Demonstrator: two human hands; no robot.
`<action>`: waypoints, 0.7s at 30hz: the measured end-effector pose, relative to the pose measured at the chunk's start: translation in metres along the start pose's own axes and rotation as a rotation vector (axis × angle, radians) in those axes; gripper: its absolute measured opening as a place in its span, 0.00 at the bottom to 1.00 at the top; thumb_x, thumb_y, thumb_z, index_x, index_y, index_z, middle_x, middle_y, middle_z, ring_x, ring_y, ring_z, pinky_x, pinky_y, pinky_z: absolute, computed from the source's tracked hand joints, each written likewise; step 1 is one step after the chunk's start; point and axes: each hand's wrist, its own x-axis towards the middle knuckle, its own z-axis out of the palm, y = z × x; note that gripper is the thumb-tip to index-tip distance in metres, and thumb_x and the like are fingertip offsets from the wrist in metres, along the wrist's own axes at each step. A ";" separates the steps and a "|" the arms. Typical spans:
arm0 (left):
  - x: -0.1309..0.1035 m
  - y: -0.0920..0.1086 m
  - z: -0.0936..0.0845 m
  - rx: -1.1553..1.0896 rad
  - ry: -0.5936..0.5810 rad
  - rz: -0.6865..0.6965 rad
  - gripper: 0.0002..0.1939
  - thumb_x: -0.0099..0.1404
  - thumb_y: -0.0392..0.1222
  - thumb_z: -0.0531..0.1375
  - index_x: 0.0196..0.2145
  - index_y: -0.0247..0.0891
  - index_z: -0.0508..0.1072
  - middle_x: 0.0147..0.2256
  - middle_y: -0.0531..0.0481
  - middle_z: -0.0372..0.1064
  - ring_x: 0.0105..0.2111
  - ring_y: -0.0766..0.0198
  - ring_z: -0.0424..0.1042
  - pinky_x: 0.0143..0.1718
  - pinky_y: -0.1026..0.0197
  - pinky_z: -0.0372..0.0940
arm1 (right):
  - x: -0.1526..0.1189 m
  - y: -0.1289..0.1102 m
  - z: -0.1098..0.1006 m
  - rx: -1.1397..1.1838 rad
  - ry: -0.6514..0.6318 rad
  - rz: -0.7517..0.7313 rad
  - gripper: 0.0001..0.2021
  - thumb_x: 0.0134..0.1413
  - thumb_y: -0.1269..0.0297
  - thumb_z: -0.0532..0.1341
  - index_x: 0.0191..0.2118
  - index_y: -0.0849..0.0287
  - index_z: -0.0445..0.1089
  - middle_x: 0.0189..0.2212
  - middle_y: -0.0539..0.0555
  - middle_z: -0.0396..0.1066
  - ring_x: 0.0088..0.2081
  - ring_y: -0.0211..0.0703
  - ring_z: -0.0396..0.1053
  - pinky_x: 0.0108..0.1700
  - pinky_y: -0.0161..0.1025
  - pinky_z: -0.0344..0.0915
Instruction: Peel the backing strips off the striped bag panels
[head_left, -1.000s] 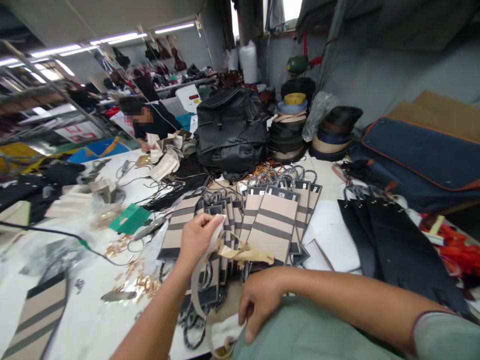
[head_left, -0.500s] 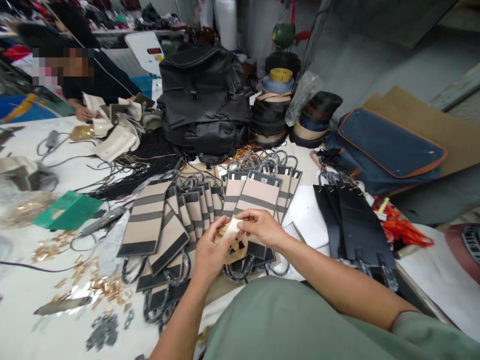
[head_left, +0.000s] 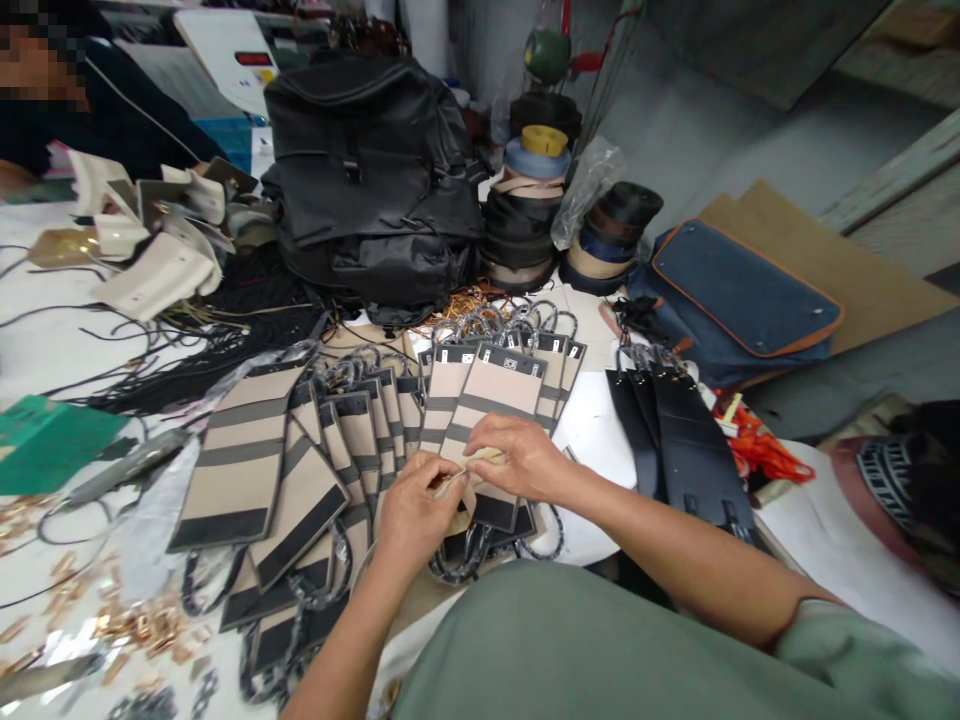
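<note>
My left hand (head_left: 420, 505) and my right hand (head_left: 521, 457) meet low in the middle of the head view, both with fingers closed. Between them is a small cream-coloured piece (head_left: 486, 456), pinched by my right fingers. A tan piece (head_left: 463, 508) is gripped in my left hand, partly hidden by the fingers. Under and behind my hands lie striped beige and black panels (head_left: 499, 385) with dark looped handles. More striped panels (head_left: 244, 440) are fanned out on the left.
A black backpack (head_left: 375, 180) stands behind the panels, beside stacked strap rolls (head_left: 525, 225). Black panels (head_left: 694, 440) and a blue bag (head_left: 742, 285) are on the right. Gold-coloured metal bits (head_left: 146, 620) lie at the left front. A person's dark sleeve (head_left: 120, 95) is at the upper left.
The view has shifted, so the table things appear farther left. The cream piece was upright between my hands and is now lower and flatter, with my fingers closer around it.
</note>
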 end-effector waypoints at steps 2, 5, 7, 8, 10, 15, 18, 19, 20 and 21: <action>0.005 -0.001 0.003 0.035 -0.012 0.017 0.07 0.63 0.43 0.58 0.29 0.40 0.73 0.32 0.50 0.72 0.35 0.60 0.71 0.38 0.60 0.62 | 0.005 0.003 -0.001 -0.131 -0.083 -0.063 0.04 0.57 0.66 0.62 0.35 0.55 0.74 0.34 0.50 0.74 0.39 0.40 0.71 0.45 0.38 0.59; 0.011 -0.007 0.009 0.021 -0.041 -0.036 0.06 0.64 0.43 0.57 0.33 0.41 0.73 0.33 0.51 0.74 0.34 0.60 0.73 0.38 0.60 0.63 | 0.012 0.011 -0.001 -0.243 -0.147 -0.085 0.04 0.57 0.64 0.62 0.36 0.56 0.74 0.32 0.51 0.74 0.37 0.40 0.70 0.42 0.38 0.56; 0.015 -0.013 0.014 0.001 -0.046 -0.055 0.08 0.64 0.43 0.57 0.39 0.42 0.74 0.36 0.50 0.76 0.36 0.59 0.74 0.40 0.60 0.65 | 0.014 0.018 0.000 -0.260 -0.157 -0.099 0.06 0.57 0.62 0.62 0.39 0.57 0.74 0.34 0.52 0.74 0.37 0.40 0.69 0.41 0.38 0.55; 0.016 -0.016 0.016 0.001 -0.048 -0.045 0.09 0.64 0.44 0.57 0.41 0.42 0.74 0.38 0.50 0.76 0.38 0.58 0.75 0.42 0.60 0.65 | 0.014 0.022 0.001 -0.262 -0.162 -0.108 0.06 0.58 0.63 0.62 0.39 0.57 0.74 0.34 0.52 0.74 0.37 0.40 0.69 0.41 0.38 0.55; 0.021 -0.020 0.019 0.019 -0.061 0.000 0.10 0.65 0.44 0.57 0.42 0.43 0.75 0.40 0.49 0.76 0.41 0.57 0.75 0.44 0.59 0.65 | 0.015 0.030 0.002 -0.262 -0.167 -0.112 0.05 0.58 0.65 0.61 0.38 0.56 0.74 0.33 0.52 0.74 0.36 0.39 0.69 0.41 0.38 0.54; 0.032 -0.024 0.024 0.084 -0.086 0.106 0.10 0.68 0.44 0.55 0.38 0.43 0.76 0.37 0.48 0.76 0.39 0.59 0.74 0.42 0.60 0.65 | 0.017 0.042 0.007 -0.259 -0.137 -0.055 0.05 0.57 0.65 0.60 0.35 0.57 0.73 0.31 0.51 0.73 0.35 0.39 0.68 0.42 0.38 0.54; 0.035 -0.023 0.028 0.165 -0.070 0.177 0.11 0.69 0.42 0.53 0.37 0.42 0.76 0.35 0.47 0.75 0.37 0.59 0.74 0.40 0.60 0.65 | 0.019 0.047 0.013 -0.258 -0.147 -0.008 0.03 0.54 0.66 0.61 0.32 0.57 0.72 0.30 0.50 0.73 0.33 0.38 0.67 0.40 0.38 0.54; 0.035 -0.023 0.029 0.177 -0.065 0.199 0.11 0.69 0.41 0.53 0.38 0.42 0.76 0.35 0.46 0.75 0.37 0.59 0.74 0.40 0.60 0.65 | 0.019 0.052 0.015 -0.264 -0.145 0.020 0.03 0.52 0.67 0.61 0.30 0.57 0.72 0.29 0.50 0.73 0.32 0.37 0.67 0.40 0.37 0.55; 0.035 -0.023 0.032 0.170 -0.061 0.218 0.11 0.69 0.41 0.53 0.38 0.43 0.77 0.35 0.46 0.76 0.38 0.59 0.74 0.41 0.60 0.65 | 0.019 0.058 0.016 -0.271 -0.135 0.058 0.03 0.51 0.68 0.61 0.29 0.58 0.71 0.28 0.50 0.73 0.31 0.37 0.66 0.40 0.37 0.55; 0.035 -0.023 0.034 0.143 -0.062 0.230 0.11 0.69 0.40 0.53 0.39 0.43 0.77 0.36 0.46 0.76 0.39 0.58 0.74 0.42 0.60 0.65 | 0.018 0.067 0.015 -0.269 -0.113 0.111 0.03 0.50 0.69 0.60 0.28 0.58 0.71 0.28 0.50 0.72 0.30 0.37 0.66 0.39 0.37 0.55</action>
